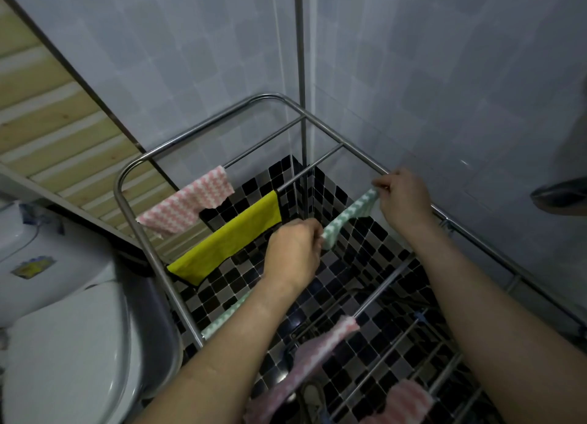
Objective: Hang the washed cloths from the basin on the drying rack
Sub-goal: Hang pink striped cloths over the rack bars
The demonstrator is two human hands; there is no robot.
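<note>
Shiny metal rack (pixel 346 145), soft woven cloths (pixel 349 215), glossy mosaic tiles (pixel 222 284).

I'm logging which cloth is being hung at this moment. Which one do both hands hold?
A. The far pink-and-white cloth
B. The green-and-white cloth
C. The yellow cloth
B: the left hand and the right hand each pinch an end of the green-and-white cloth, while the yellow cloth and the far pink-and-white cloth hang on rungs of the drying rack.

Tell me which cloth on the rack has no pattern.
The yellow cloth. It is plain, while the pink cloths and green cloths carry white patterning.
</note>
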